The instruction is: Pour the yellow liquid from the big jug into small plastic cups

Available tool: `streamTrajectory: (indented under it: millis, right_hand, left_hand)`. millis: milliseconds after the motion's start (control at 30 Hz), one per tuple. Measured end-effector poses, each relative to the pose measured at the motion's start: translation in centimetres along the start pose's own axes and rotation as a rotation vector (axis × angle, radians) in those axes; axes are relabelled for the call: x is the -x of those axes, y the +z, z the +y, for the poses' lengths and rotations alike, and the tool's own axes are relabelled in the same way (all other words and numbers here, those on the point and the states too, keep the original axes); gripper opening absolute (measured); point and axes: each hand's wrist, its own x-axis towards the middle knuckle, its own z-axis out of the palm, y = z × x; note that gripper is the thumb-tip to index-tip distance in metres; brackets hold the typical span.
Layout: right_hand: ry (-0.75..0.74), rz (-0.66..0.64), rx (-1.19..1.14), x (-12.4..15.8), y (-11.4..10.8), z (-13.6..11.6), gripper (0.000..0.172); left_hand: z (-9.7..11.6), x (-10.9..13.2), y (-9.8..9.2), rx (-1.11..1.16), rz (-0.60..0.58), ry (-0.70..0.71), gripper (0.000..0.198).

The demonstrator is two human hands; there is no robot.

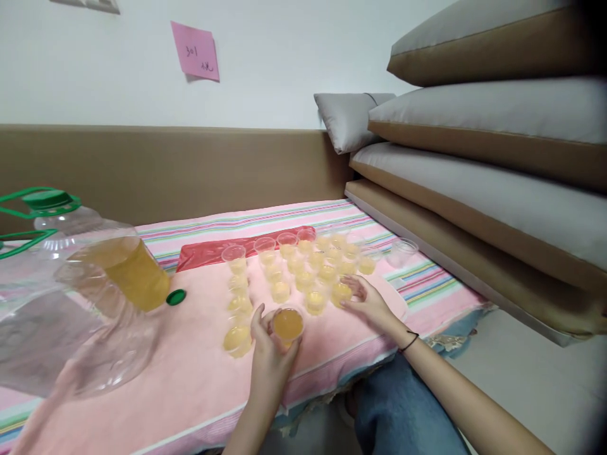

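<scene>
My left hand [272, 351] is closed around a clear plastic cup [288, 325] of amber liquid, held near the front of the pink cloth. My right hand [372, 303] has its fingers around another plastic cup [340, 294] of paler yellow liquid, at the front right of a group of cups. Behind and between the hands, several similar cups [305, 278] stand in close rows, each partly filled with yellow liquid. Left of my left hand runs a separate line of cups, the nearest cup [237, 340] beside my wrist.
At left, a large clear jug [71, 341] stands before another jug [137, 272] holding amber liquid. A green cap [176, 297] lies on the pink cloth [190, 366]. Red plastic [203, 253] lies behind the cups. An empty-looking cup [402, 253] stands far right, near stacked cushions [474, 170].
</scene>
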Motion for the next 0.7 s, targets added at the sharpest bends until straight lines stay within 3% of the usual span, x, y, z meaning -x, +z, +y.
streamTrajectory:
  millis: [167, 400, 700]
  right_hand:
    - [0.017, 0.029, 0.014, 0.2, 0.1, -0.6, 0.053]
    - [-0.052, 0.064, 0.127, 1.0, -1.0, -2.4, 0.056]
    - [-0.127, 0.047, 0.242, 1.0, -0.1, -5.2, 0.053]
  left_hand:
    - [0.3, 0.1, -0.1, 0.003, -0.005, -0.008, 0.079]
    - [0.0, 0.2, 0.1, 0.011, -0.013, 0.002, 0.078]
    - [0.0, 0.3, 0.3, 0.061, -0.008, -0.015, 0.080]
